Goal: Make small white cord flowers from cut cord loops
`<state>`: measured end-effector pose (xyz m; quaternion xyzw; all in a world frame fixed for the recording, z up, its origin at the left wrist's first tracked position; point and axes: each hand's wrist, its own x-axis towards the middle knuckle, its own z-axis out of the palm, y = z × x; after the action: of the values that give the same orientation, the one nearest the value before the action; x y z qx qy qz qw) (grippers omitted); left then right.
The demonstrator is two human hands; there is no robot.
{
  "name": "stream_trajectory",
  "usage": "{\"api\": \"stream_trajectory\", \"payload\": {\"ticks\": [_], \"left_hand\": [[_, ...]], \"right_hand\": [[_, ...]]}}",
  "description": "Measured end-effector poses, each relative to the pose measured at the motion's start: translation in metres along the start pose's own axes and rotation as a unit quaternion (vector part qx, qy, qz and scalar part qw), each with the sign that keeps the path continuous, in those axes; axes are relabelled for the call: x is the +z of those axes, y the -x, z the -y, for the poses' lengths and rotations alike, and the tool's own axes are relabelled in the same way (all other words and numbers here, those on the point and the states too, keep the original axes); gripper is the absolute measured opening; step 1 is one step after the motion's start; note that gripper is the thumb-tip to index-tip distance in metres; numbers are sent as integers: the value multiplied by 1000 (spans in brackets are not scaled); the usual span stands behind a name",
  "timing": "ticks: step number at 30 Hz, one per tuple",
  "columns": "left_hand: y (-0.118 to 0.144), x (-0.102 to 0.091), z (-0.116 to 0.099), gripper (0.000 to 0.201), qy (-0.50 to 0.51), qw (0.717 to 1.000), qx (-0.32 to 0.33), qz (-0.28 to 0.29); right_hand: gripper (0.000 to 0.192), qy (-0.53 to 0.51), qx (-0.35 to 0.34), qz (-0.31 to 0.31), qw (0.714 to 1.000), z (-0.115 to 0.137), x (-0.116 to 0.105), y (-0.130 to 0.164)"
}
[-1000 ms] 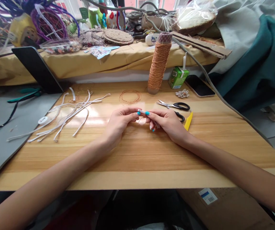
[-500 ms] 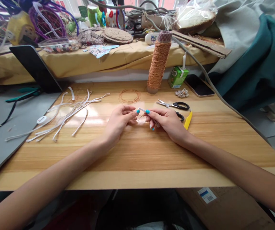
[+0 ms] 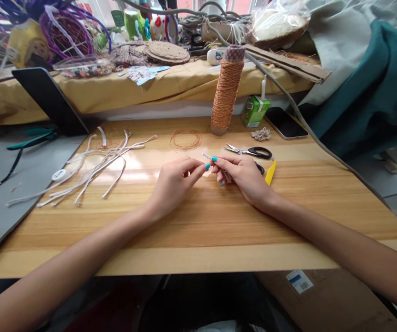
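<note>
A wooden surface [image 3: 198, 230] spread wide, with loose white cords [image 3: 105, 161] scattered across its left part. Near its middle, two bare hands faced each other. The right hand [image 3: 245, 177] had its grip clamped on a short white cord, thumb over finger; the left hand [image 3: 177, 182] had thumb and forefinger pinched together, though whether they held a fine thread could not be told. Beyond stood a tall spool of orange twine [image 3: 228, 92]; scissors [image 3: 245, 151] lay partly behind the right hand. Smallest was the white cord [image 3: 207, 156], its tip jutting from the right grip, just above the left fingertips. It seemed light, soft and bendable, not slippery, and best held close to its end.
</note>
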<state>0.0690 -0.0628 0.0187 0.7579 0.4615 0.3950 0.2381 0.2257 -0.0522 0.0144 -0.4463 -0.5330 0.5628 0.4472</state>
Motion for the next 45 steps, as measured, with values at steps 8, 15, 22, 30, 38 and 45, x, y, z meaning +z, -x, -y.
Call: {"api": "stream_trajectory", "payload": {"ticks": [8, 15, 22, 30, 38, 45], "left_hand": [[-7, -4, 5, 22, 66, 989, -130, 4], [-7, -4, 3, 24, 92, 986, -140, 20], [-7, -2, 6, 26, 62, 989, -118, 65], [-8, -2, 6, 25, 27, 992, -93, 75], [-12, -5, 8, 20, 175, 966, -162, 101], [-12, -5, 10, 17, 283, 934, -208, 64]], "right_hand": [[24, 34, -9, -8, 999, 1, 1, 0], [24, 92, -30, 7, 995, -1, 0, 2], [26, 174, -56, 13, 983, 0, 0, 6], [25, 165, -48, 21, 985, 1, 1, 5], [27, 165, -48, 27, 985, 1, 1, 5], [23, 113, -36, 27, 993, 0, 1, 3]]}}
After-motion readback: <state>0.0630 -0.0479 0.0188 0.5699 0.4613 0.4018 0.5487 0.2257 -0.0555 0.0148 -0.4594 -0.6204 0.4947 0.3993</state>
